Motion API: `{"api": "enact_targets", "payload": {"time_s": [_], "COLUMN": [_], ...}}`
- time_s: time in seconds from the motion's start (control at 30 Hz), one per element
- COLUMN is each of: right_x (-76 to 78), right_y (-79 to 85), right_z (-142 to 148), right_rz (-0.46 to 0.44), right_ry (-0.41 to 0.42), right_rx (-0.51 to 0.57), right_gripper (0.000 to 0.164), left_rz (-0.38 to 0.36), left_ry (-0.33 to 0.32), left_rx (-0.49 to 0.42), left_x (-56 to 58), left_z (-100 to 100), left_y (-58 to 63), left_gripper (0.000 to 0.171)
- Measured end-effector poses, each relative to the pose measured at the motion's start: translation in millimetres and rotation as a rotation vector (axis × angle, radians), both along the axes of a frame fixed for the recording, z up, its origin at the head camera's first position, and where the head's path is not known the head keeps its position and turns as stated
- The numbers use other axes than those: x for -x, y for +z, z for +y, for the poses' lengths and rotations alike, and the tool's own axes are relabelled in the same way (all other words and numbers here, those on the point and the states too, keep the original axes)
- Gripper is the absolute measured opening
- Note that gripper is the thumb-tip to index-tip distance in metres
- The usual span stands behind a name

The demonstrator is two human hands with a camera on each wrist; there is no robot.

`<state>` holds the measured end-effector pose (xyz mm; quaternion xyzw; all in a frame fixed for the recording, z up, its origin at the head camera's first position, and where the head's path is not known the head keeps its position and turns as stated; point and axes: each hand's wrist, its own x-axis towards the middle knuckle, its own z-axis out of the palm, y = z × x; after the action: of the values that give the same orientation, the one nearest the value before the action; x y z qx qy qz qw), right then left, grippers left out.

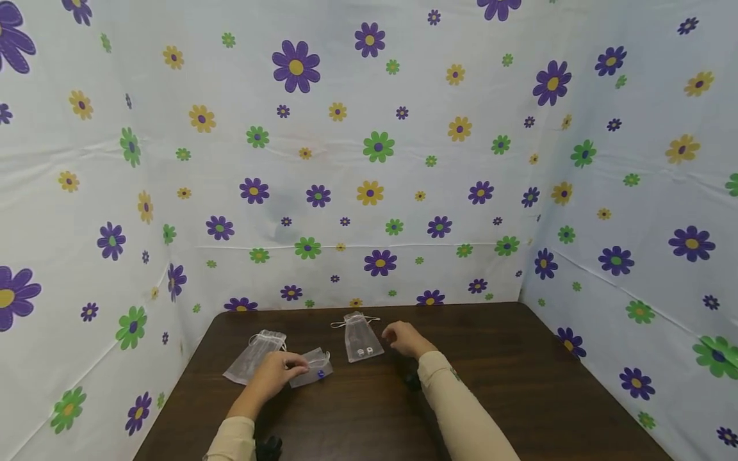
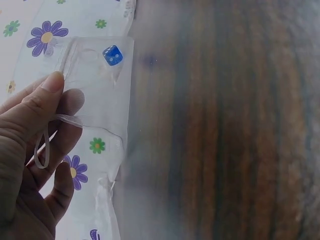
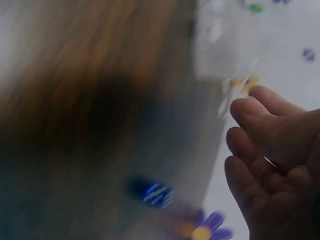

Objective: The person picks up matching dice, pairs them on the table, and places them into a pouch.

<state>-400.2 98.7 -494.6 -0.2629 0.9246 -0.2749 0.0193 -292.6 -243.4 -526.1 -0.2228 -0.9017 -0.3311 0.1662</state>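
Note:
My left hand [image 1: 274, 373] pinches a small sheer white drawstring pouch [image 2: 97, 85] between thumb and fingers at its gathered neck. Through the mesh a blue die [image 2: 113, 55] shows near the far end, and a loop of drawstring [image 2: 44, 155] hangs by the fingers. Another sheer pouch [image 1: 359, 333] lies flat with white dice [image 1: 365, 351] at its bottom. Just right of it hovers my right hand [image 1: 406, 338], fingers loosely bent and nothing visible in them. In the right wrist view a blurred blue die [image 3: 157, 194] shows against the tabletop, below the fingertips in that view.
A larger sheer pouch [image 1: 256, 355] lies on the dark wooden table [image 1: 490, 390], left of and behind my left hand. White cloth [image 1: 334, 211] printed with flowers surrounds the table at the back and both sides.

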Motion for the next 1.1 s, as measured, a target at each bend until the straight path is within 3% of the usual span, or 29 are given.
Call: {"api": "enact_targets", "payload": {"time_s": [0.33,0.7,1.1], "right_x": [-4.1,-4.7,-1.1], "right_y": [-19.7,-24.8,-19.8], "right_z": [39.5,43.8,34.5], "right_rz": [-0.108,-0.028,0.042], "right_ry": [0.054,0.014,0.032], "right_rx": [-0.083,-0.039,-0.007], "right_gripper": [0.034,0.048,0.041], "left_rz": [-0.03,-0.077,-0.087], "left_ry": [0.009,0.043,0.047], "left_rx": [-0.002,0.02,0.019], "left_x": [-1.9,-2.5,-3.1], "left_z": [3.6,7.2,9.9], "left_y": [0.2,3.0,4.7], "left_gripper": [0.01,0.017,0.014]}}
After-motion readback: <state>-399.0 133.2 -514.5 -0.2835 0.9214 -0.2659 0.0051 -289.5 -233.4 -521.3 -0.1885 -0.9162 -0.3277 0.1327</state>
